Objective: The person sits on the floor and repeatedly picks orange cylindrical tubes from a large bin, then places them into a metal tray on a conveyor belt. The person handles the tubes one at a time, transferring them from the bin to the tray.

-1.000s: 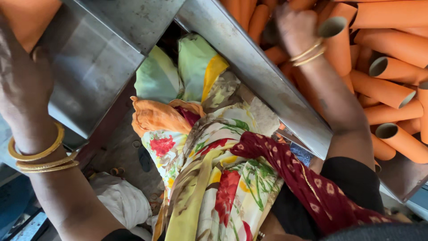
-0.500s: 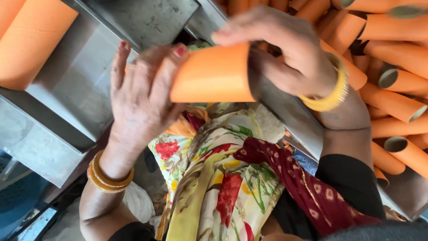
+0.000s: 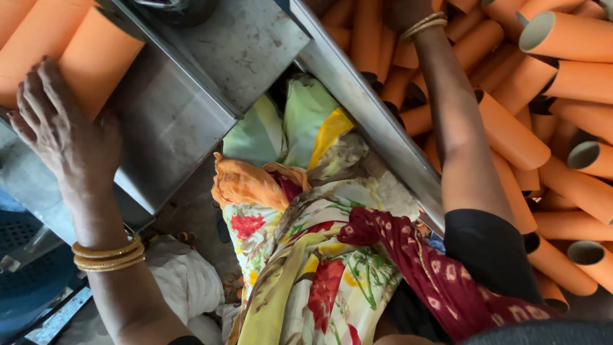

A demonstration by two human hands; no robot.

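At the upper left of the frame the left hand lies flat, fingers spread, on an orange cardboard tube that rests on the sloped metal worktop. The right hand reaches to the top edge over a heap of orange tubes at the right; it is mostly cut off, so its grip cannot be told. Flowered cloth fills the lower middle.

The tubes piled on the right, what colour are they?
The tubes are orange outside, pale inside at the open ends; the head view shows it.
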